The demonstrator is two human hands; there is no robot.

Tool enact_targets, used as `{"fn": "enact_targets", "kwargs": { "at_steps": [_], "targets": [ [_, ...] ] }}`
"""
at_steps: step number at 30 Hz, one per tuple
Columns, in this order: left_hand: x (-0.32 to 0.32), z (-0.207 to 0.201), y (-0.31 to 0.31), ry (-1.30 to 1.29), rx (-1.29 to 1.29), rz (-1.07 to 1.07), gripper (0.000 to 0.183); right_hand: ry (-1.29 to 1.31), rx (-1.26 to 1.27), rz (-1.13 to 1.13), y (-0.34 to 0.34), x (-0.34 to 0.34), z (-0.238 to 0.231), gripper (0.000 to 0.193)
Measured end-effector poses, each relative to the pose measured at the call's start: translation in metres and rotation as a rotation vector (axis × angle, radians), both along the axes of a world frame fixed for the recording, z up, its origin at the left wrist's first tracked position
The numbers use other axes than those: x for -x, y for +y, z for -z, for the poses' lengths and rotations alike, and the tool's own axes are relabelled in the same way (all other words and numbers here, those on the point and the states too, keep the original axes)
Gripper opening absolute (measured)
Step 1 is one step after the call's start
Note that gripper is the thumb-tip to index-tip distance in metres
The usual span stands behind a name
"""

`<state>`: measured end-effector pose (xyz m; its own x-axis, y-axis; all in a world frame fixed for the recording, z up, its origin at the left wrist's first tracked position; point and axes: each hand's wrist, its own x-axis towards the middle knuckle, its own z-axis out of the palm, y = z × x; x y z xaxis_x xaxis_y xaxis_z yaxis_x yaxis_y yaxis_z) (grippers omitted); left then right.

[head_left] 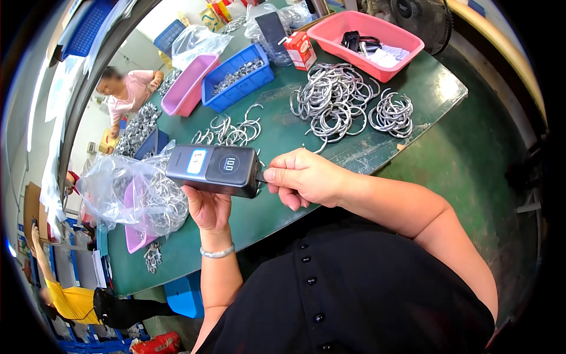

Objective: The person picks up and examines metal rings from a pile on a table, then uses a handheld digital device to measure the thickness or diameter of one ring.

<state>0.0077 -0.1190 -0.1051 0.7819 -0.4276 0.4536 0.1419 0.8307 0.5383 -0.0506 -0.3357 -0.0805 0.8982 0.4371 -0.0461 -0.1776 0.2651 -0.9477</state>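
A black power bank (215,169) with a lit display and a small white-and-blue sticker is held level above the table. Beneath it, my left hand (207,206) supports it, fingers partly hidden behind it. At its right end, my right hand (303,179) pinches a short black cable plug (260,177) that meets the power bank's end face. Most of the plug is hidden by my fingers. Behind the power bank, loose curved metal rings (233,131) lie on the green table (274,127).
A large pile of metal rings (336,100) and a smaller ring bundle (391,114) lie to the right. Further back stand a pink basin (407,52), a red drink carton (300,52) and a blue bin (218,105). Plastic-bagged rings (162,197) sit left. Two people work beyond.
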Motion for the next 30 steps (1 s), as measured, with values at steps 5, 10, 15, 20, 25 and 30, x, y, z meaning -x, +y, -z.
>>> {"fn": "enact_targets", "kwargs": {
  "at_steps": [5,10,15,20,25,30],
  "targets": [
    [-0.002,0.006,0.009,0.030,-0.066,-0.079,0.051,-0.004,-0.024,-0.046,-0.003,-0.005,0.003,0.028],
    [-0.003,0.007,0.011,0.046,-0.098,-0.126,0.049,-0.016,0.120,-0.097,-0.010,-0.007,0.001,0.027],
    [-0.003,0.008,0.012,0.061,-0.081,-0.125,0.048,-0.130,0.103,-0.044,-0.012,-0.002,0.003,0.020],
    [0.003,0.008,0.005,0.020,-0.215,-0.188,0.050,-0.071,0.086,-0.038,-0.008,0.000,0.016,0.013],
    [0.002,0.000,0.001,-0.110,-0.260,-0.166,0.049,-0.788,0.638,0.319,-0.038,-0.005,0.012,0.033],
    [0.010,-0.005,-0.026,-0.020,-0.290,-0.142,0.055,-0.863,0.592,0.218,-0.039,-0.002,-0.020,0.075]
  ]
}}
